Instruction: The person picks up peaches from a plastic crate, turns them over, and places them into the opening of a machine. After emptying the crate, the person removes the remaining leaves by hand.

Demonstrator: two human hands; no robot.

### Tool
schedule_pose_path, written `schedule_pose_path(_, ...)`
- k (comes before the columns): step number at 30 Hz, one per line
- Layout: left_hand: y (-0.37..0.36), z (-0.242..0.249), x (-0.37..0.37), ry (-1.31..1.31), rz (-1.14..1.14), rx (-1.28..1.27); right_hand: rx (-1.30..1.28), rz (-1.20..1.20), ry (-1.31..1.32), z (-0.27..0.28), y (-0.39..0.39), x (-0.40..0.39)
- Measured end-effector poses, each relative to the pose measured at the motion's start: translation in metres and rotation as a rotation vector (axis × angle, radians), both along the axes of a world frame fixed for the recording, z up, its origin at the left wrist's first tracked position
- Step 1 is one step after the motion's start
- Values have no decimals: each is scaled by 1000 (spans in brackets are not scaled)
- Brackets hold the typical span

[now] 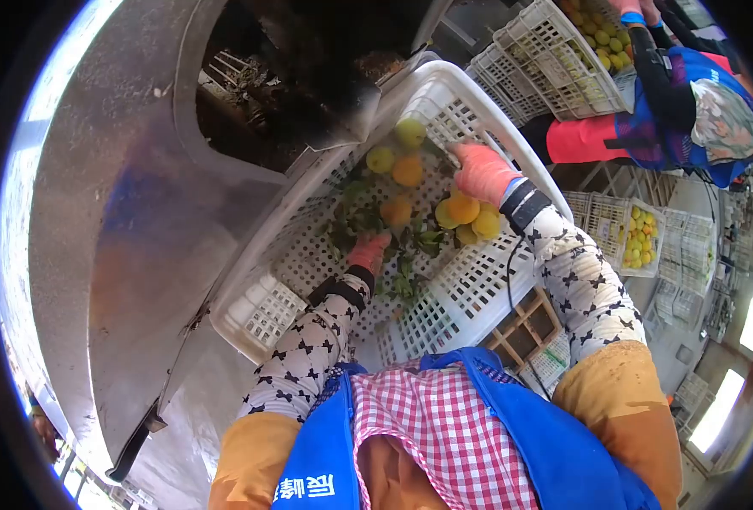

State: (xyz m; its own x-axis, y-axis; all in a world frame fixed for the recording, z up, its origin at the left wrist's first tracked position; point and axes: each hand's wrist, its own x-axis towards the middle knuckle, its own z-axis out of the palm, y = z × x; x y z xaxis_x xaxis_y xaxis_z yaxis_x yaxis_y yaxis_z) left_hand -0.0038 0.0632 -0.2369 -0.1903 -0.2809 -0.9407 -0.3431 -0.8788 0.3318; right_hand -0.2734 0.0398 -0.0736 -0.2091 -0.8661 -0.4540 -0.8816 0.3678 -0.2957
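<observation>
The left hand (pixel 369 252), in a pink glove, reached down into a large white crate (pixel 470 293), its fingers partly lost among green leaves (pixel 404 280) on the perforated floor; whether they pinched anything could not be told. The leaves lay around its fingertips and to its right, and an orange fruit (pixel 396 210) sat just beyond it, near the leaves. The right hand (pixel 483 172), also gloved in pink, was inside the crate near the right-hand side wall, its fingers drawn close together and pointing away and inward; their grip could not be made out, nor whether they touched the wall. Just below that hand, on the side nearer the person, a cluster of yellow and orange fruits (pixel 485 224) lay bunched together. To its left, a second orange fruit (pixel 408 171) lay beside a yellow-green fruit (pixel 380 159), with a greener fruit (pixel 410 133) a little farther off. Left of the left hand, a broad metal panel (pixel 138 212) ran alongside the crate. Beyond the right hand, a co-worker (pixel 674 110) in a blue vest had both gloved hands at a tilted crate (pixel 555 64) of fruit, and another fruit-filled crate (pixel 642 238) stood to the right of the right forearm.
</observation>
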Motion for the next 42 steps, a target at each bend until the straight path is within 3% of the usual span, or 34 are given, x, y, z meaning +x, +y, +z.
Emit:
schedule_pose_path(1,7,-34,2,-14,-151,-168,232,-48,21,6,-3,-4)
schedule_pose_path(2,14,-54,3,-29,-305,-331,236,-49,19,-17,9,-7)
schedule_pose_path(4,15,-22,7,-155,-335,-434,257,-199,-118,-80,39,-8)
schedule_pose_path(5,12,-2,6,-274,-355,-542,231,-55,-160,-80,30,-13)
schedule_pose_path(9,-15,22,20,-490,-321,-778,277,-195,-365,-44,17,-20)
schedule_pose_path(10,-20,23,22,-607,-308,-964,276,-193,-367,-48,16,-20)
schedule_pose_path(11,-25,24,26,-725,-293,-1153,465,-6,-87,-56,17,-18)
schedule_pose_path(12,-31,21,31,-728,-297,-1156,644,182,196,-58,16,-14)
schedule_pose_path(13,-37,17,36,-638,-310,-1110,658,297,125,-48,23,-8)
schedule_pose_path(15,-47,10,37,-545,-328,-1064,612,168,214,-77,37,1)
schedule_pose_path(16,-53,6,36,-510,-462,-1044,563,44,307,-88,41,5)
schedule_pose_path(17,-58,2,33,-474,-593,-1022,506,-33,183,-97,37,-1)
schedule_pose_path(22,-77,16,20,-378,-636,-1000,456,-76,79,-82,24,1)
schedule_pose_path(24,-77,13,36,-324,-626,-970,213,-128,-268,-75,31,4)
schedule_pose_path(26,-79,2,64,154,-533,-541,29,-169,-549,-30,20,15)
schedule_pose_path(27,-69,15,66,57,-645,-673,-72,-213,-748,-3,15,20)
schedule_pose_path(29,-53,53,61,-12,-890,-509,-234,-287,-1029,40,15,29)
schedule_pose_path(31,-10,55,67,-193,-1407,-867,-326,-315,-1139,78,14,42)
schedule_pose_path(33,13,49,68,-187,-1737,-611,-419,-342,-1188,88,21,53)
schedule_pose_path(35,52,2,86,-277,-1928,-550,-476,-386,-1240,98,24,67)
schedule_pose_path(40,17,20,90,-267,-1936,-315,-667,-410,-1391,132,6,85)
schedule_pose_path(41,4,25,88,-261,-1933,-266,-764,-315,-1358,130,-9,87)
schedule_pose_path(42,-11,47,83,-265,-1826,-243,-885,-107,-921,132,-26,82)
